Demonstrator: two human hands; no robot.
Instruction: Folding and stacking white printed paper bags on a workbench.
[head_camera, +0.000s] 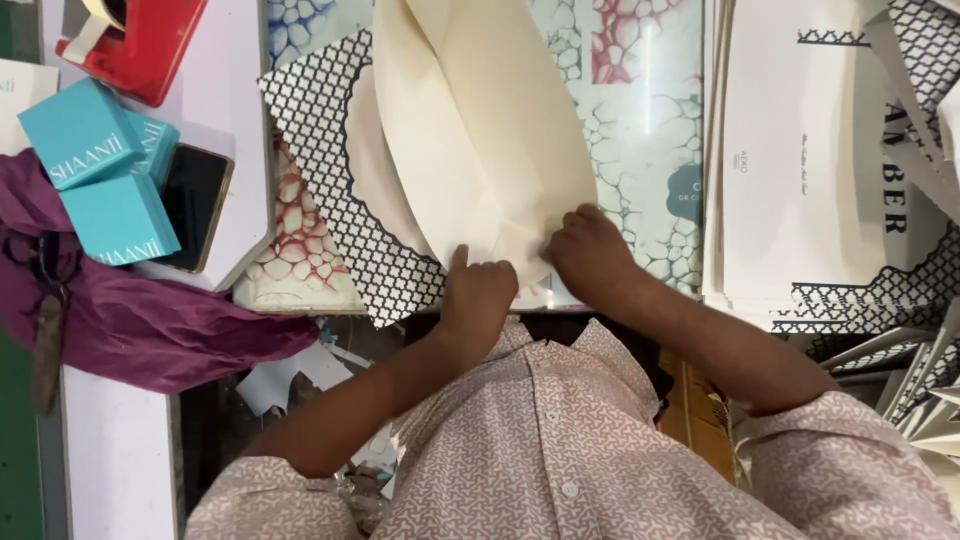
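Head view shows our left hand (478, 296) and right hand (590, 252) pressed flat, fingers together, on the cream folded sheet (480, 130); just beyond them it arches upward; patterned card (340, 160) lies beneath it.

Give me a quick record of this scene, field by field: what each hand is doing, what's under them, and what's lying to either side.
left hand: pressing on the near edge of the cream card sheet
right hand: pressing the same edge, beside the left
under the sheet: black lattice-print card
surface: marbled-pattern table
left side: teal boxes, phone, purple cloth, red tape dispenser
right side: stack of flat printed cards
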